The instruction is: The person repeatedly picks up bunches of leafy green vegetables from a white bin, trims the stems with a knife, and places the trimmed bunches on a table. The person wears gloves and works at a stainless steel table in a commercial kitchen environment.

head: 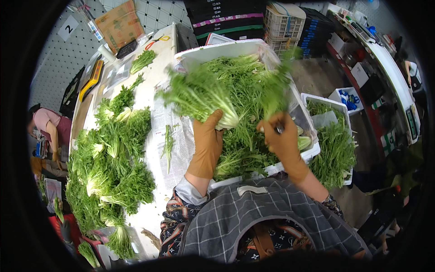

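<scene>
My left hand point(207, 146), in an orange-brown rubber glove, grips a head of curly endive point(204, 98) by its pale base, leaves pointing away from me. In the matching glove, my right hand point(283, 142) is closed around a bunch of green leaves point(273, 90), blurred by motion. Something small, dark and shiny shows at the fingers of that hand; I cannot tell what it is. Both hands are above a white foam box point(219, 47) filled with loose curly endive point(246, 132). Newspaper point(183, 146) lies under the box's left side, with a loose sprig point(168, 148) on it.
Left on the white table point(166, 51) lies a long pile of endive heads point(112, 170). Farther back are red-and-yellow scissors point(156, 41) and a yellow-edged device point(91, 80). A second foam box of greens point(331, 153) stands at right. A person point(51, 125) works at far left.
</scene>
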A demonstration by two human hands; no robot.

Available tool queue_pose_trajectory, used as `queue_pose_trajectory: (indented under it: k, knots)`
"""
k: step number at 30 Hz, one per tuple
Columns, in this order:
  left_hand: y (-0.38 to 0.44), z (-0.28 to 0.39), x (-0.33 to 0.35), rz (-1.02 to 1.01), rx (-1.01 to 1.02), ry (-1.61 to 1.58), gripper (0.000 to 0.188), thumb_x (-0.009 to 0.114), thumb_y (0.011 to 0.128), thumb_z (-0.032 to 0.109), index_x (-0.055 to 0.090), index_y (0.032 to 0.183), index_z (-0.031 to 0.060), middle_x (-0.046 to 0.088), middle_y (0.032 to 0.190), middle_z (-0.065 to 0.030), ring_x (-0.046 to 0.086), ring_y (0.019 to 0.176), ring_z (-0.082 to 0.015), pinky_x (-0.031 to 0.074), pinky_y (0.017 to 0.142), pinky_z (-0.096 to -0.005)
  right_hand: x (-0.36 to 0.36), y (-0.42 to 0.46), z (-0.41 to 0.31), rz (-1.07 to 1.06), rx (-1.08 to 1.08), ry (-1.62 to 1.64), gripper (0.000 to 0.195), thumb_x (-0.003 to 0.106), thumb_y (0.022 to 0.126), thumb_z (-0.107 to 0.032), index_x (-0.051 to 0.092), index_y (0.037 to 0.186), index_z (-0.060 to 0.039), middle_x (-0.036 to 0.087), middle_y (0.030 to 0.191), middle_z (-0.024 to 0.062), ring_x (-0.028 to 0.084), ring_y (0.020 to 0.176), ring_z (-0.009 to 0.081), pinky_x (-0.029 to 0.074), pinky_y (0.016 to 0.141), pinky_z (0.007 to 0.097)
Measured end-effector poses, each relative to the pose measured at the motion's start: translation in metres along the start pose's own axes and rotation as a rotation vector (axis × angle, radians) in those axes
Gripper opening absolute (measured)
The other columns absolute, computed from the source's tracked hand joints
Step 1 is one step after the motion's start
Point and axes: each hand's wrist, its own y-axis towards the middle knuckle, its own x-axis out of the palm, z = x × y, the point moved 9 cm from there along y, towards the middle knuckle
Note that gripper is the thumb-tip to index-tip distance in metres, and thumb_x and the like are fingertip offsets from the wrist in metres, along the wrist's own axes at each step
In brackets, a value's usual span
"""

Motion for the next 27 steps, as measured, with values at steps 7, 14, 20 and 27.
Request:
queue_pose_trajectory:
  k: [7,14,20,27]
  knots:
    - [-0.013,-0.031,0.029,-0.284,-0.124,0.292,0.044,0.067,0.085,0.018,0.044,0.12,0.0031,0.058,0.11,-0.009,0.058,0.099,-0.0199,0.048,0.084,-0.0346,0.02,0.013,0.029,-0.226,0.199,0.205,0.048,0.071,0.08,-0.035,0.052,0.101,0.0032,0.055,0.071,0.0057,0.049,0.053,0.0116,0.04,0.045,0.027]
    - [-0.008,-0.032,0.024,-0.34,-0.204,0.221,0.035,0.041,0.098,0.017,0.042,0.131,0.0048,0.059,0.117,-0.0171,0.061,0.102,-0.0294,0.053,0.083,-0.0388,-0.011,0.036,0.037,-0.173,0.203,0.648,0.042,0.054,0.09,-0.043,0.055,0.101,-0.0024,0.054,0.062,0.0044,0.04,0.043,0.0078,0.034,0.041,0.0222]
    - [-0.01,-0.03,0.017,-0.473,0.113,1.548,0.091,0.073,0.075,0.042,0.03,0.135,-0.01,0.053,0.121,-0.0295,0.055,0.113,-0.0337,0.044,0.093,-0.038,-0.016,0.032,0.019,-0.105,0.167,0.653,0.034,0.063,0.085,-0.037,0.053,0.09,-0.0056,0.056,0.068,0.0061,0.043,0.044,0.0094,0.037,0.041,0.025]
    - [-0.019,-0.03,0.037,-0.608,-0.233,-0.076,0.058,0.066,0.082,0.028,0.044,0.127,-0.0024,0.056,0.12,-0.0132,0.055,0.111,-0.0254,0.044,0.096,-0.0399,0.039,-0.004,0.024,-0.333,0.294,0.543,0.028,0.068,0.084,-0.026,0.059,0.096,-0.003,0.056,0.066,0.0022,0.048,0.047,0.0091,0.039,0.042,0.0245]
